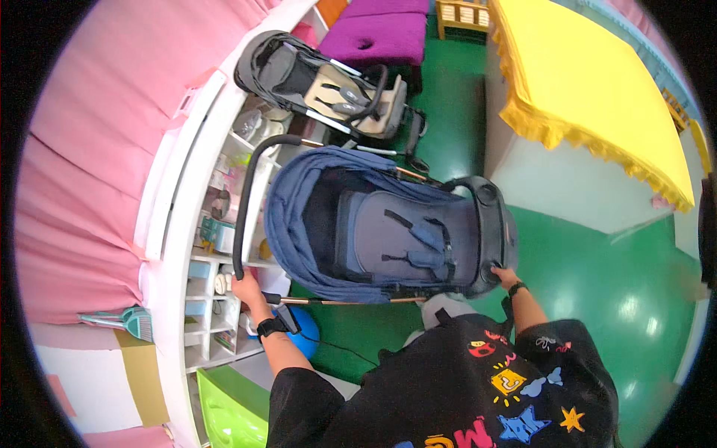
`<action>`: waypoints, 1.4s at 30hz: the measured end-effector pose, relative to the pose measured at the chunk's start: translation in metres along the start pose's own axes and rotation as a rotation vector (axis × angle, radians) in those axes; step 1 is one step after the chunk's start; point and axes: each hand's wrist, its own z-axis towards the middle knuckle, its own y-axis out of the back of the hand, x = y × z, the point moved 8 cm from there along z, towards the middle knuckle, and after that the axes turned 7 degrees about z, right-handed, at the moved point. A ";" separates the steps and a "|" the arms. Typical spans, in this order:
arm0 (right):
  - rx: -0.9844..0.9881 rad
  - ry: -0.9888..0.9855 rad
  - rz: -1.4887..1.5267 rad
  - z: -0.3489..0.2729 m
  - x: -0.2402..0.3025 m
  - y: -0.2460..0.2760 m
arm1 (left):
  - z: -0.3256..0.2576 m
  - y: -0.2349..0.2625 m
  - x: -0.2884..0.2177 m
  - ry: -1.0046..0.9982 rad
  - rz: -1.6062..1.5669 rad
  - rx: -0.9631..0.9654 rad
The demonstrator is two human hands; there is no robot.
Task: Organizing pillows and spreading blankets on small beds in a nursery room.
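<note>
A blue stroller stands side-on before me, its folded-back canopy to the left and its padded seat with harness straps in the middle. My left hand is wrapped round the lower end of its black push handle. At the other end, my right hand grips the near corner of the dark front tray, by a round recess. The fingertips of my right hand are partly hidden by the tray edge. Each wrist wears a black band.
Beyond it stands a grey stroller with a beige seat liner. White shelving with small goods runs along the left. At right is a block with a yellow frilled cover. A blue ball and a green plastic piece lie nearby.
</note>
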 end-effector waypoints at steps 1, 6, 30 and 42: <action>-0.090 0.077 -0.029 0.013 -0.001 0.005 | 0.001 -0.018 -0.028 -0.070 0.049 0.024; 0.017 -0.081 0.393 0.078 -0.039 -0.022 | 0.043 -0.055 -0.034 -0.036 0.088 0.027; 0.006 -0.034 0.499 0.060 0.175 -0.280 | 0.338 -0.204 -0.055 -0.140 -0.003 0.141; 0.074 -0.208 0.347 0.096 0.247 -0.341 | 0.439 -0.229 -0.064 -0.149 0.107 0.107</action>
